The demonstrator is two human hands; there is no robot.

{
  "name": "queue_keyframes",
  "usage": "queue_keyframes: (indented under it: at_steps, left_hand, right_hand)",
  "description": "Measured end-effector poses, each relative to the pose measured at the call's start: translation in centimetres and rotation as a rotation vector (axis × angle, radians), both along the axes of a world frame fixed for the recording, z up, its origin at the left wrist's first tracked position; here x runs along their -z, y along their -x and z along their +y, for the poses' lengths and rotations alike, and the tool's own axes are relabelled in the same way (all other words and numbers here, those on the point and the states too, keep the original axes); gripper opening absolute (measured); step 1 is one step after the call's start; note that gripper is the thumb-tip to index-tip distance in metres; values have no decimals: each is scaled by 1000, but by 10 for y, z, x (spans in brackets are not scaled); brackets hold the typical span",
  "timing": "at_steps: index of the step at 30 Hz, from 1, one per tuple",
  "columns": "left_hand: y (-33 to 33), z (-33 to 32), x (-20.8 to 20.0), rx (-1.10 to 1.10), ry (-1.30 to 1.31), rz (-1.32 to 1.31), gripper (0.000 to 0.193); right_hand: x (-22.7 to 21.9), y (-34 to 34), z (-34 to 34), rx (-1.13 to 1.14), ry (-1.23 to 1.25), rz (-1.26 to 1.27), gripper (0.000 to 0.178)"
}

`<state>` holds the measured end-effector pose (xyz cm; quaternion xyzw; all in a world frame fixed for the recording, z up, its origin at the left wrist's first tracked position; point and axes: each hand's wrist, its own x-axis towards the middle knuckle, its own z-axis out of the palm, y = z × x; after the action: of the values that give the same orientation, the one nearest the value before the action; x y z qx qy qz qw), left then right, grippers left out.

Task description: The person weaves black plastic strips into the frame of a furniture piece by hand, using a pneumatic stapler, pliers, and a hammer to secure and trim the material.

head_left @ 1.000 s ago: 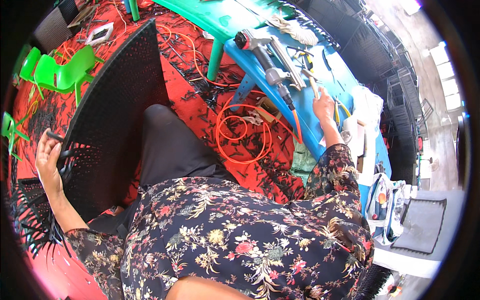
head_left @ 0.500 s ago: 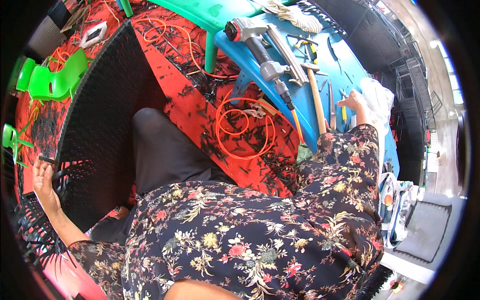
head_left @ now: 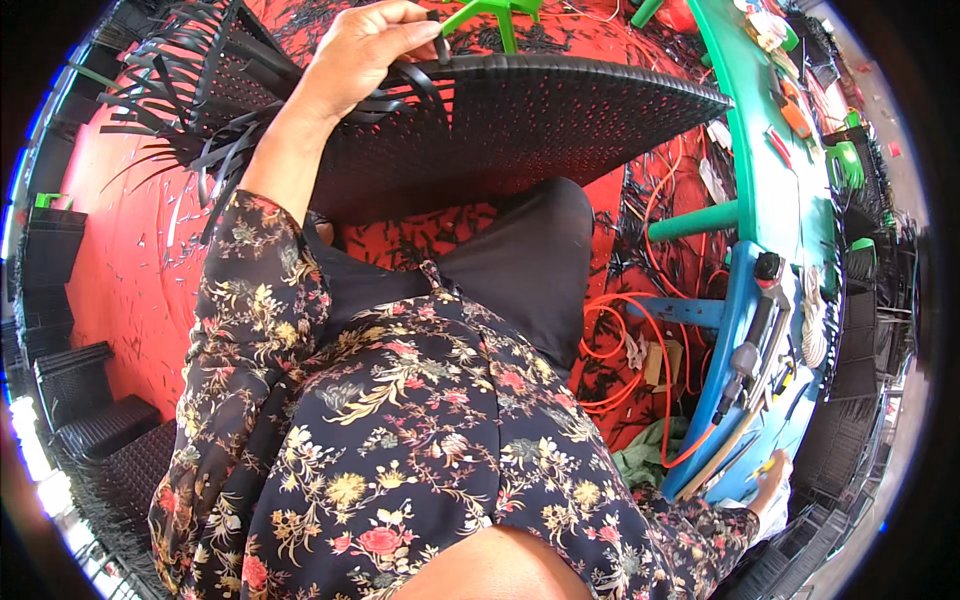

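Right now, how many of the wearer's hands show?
2: the left hand, at the black woven panel, pinching a small dark piece; the right hand, by the blue table. Neither is hidden; the right's hold is unclear.

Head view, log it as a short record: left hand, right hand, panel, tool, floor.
Left hand: pinching a short black strip at the woven panel's upper edge
Right hand: over the blue table, beside something yellow; hold unclear
Woven panel: black, beyond the legs, loose strips near the left hand
Tool: grey-and-black air tool on the blue table, orange hose attached
Floor: red, scattered with black scraps
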<state>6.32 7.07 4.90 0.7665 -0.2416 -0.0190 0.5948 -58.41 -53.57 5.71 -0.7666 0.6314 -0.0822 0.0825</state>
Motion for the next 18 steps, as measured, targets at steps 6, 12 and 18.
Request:
queue_keyframes:
  at_steps: [6,12,18]
  left_hand:
    - [-12,8,21,108,-17,-149,18]
    - [10,-14,4,137,16,-216,18]
    - [24,-19,-11,117,-14,-233,15]
  right_hand:
    - [-31,-208,13,-382,-257,-920,49]
    - [-52,-441,243,-1614,310,-388,59]
    - [-71,-530,328,-1911,399,-221,51]
